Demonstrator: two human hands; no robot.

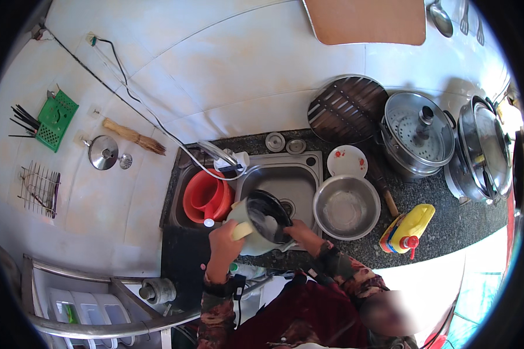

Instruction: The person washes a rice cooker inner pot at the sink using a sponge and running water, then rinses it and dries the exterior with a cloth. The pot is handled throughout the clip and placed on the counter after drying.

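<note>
A pale green pot (pixel 255 244) with a dark inside is tilted over the front of the steel sink (pixel 284 174). My left hand (pixel 225 244) grips its cream handle. At the pot's right rim is my right hand (pixel 305 235), its fingers at the edge and partly hidden; a pale cloth-like piece shows just below it. Some liquid or suds seem to lie inside the pot. To the left, a red plastic dipper (pixel 207 194) rests in a red basin (pixel 192 209) in the smaller sink bowl. A steel basin (pixel 347 208) stands right of the sink.
Behind the steel basin lies a white plate with red flowers (pixel 347 159). A yellow bottle with a red pump (pixel 404 231) stands near the counter's front edge. Lidded steel pots (pixel 419 131) are at the back right. A white cable (pixel 174 139) hangs over the sink.
</note>
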